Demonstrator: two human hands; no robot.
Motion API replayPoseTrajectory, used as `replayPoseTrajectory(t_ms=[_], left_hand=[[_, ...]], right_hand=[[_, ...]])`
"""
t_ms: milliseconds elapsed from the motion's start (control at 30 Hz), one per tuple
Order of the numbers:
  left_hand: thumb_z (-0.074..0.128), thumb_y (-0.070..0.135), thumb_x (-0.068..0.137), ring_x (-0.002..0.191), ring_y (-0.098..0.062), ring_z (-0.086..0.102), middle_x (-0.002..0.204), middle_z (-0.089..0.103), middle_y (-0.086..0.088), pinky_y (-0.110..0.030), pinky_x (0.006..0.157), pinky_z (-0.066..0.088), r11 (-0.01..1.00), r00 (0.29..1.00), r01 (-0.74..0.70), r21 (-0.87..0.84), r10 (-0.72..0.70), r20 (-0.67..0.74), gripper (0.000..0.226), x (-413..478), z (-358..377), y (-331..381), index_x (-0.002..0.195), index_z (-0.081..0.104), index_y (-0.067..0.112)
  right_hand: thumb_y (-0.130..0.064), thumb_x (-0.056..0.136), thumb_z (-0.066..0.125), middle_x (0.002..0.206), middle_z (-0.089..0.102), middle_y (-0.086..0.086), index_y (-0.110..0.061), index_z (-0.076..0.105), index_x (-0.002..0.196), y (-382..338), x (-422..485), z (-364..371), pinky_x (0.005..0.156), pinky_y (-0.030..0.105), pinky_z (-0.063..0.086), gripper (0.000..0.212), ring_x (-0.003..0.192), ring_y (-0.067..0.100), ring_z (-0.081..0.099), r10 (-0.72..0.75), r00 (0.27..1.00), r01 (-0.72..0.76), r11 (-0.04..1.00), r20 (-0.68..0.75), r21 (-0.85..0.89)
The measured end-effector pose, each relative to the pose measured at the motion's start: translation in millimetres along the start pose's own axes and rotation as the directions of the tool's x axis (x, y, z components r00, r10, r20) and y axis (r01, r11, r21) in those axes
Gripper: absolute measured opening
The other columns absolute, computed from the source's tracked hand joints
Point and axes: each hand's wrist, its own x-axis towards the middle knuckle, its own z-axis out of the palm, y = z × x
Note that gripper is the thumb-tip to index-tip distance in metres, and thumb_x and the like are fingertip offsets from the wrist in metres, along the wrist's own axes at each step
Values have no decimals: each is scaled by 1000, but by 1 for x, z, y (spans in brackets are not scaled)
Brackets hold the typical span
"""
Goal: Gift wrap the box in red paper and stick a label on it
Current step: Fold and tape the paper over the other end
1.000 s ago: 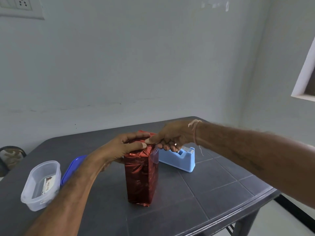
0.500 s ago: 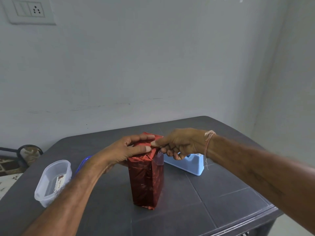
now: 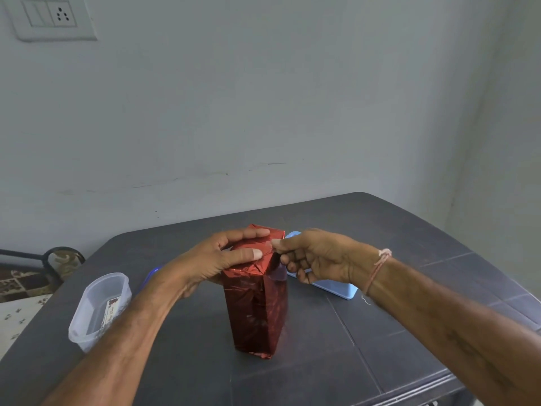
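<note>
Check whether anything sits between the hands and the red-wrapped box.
Nothing visible does. The left hand presses flat on top of the red-wrapped box, and the right hand pinches what looks like a clear tape strip at its top edge. The blue tape dispenser lies behind the right hand.

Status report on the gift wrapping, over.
Left hand pressing top folds of red box. Right hand pinching tape strip at its top edge. Box upright, no label visible. Nothing in the way.
</note>
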Motion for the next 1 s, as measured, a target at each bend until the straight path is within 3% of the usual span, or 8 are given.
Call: replayPoseTrajectory(t_ms=[300,500,667,767,833,900,1000], left_hand=[[75,38,84,106,-13,72,131,65,13,-27,72,59,1000,1000,-17,19,17,-8,41,1,2,1,122,68,52],[76,41,78,117,-12,67,135,63,15,-38,96,59,999,999,-40,28,40,-7,46,3,-1,-3,122,69,52],[71,47,84,116,-8,68,132,66,16,-39,100,57,999,1000,-26,31,26,-5,37,1,0,1,121,70,50],[61,48,94,114,-12,70,123,73,11,-43,102,55,999,999,-26,20,27,-36,29,2,2,4,120,72,44],[59,46,98,111,-11,71,116,76,10,-39,104,53,999,996,-34,14,35,-84,26,4,5,6,118,75,39],[63,43,96,106,-12,73,111,77,7,-33,98,55,1000,992,-28,2,28,-120,24,6,7,10,113,77,34],[76,40,87,94,-13,76,106,78,0,-23,77,57,1000,983,-16,-5,15,-182,19,11,12,14,104,79,31]], right_hand=[[-31,84,79,67,66,-1,-17,68,79,7,-2,14,55,22,40,18,56,10,55,-77,979,83,996,-188,24],[-30,85,77,61,65,-5,-19,64,75,3,-3,22,55,22,37,20,52,7,53,-86,968,87,996,-236,-6],[-30,88,76,63,66,-5,-16,68,80,5,-9,22,58,22,40,18,56,7,53,-103,970,111,994,-219,23],[-33,87,79,69,68,-3,-13,74,94,7,-8,20,59,22,42,22,59,7,54,-117,974,126,991,-194,37],[-35,87,80,72,69,-2,-14,74,89,8,-7,18,59,22,43,22,60,7,55,-135,976,144,989,-170,43],[-36,88,79,74,70,-1,-17,70,80,10,-8,17,59,22,44,22,62,7,55,-153,977,161,986,-146,45],[-33,93,74,75,70,0,-15,67,84,14,-9,14,60,22,43,21,64,7,55,-175,977,183,981,-119,63]])
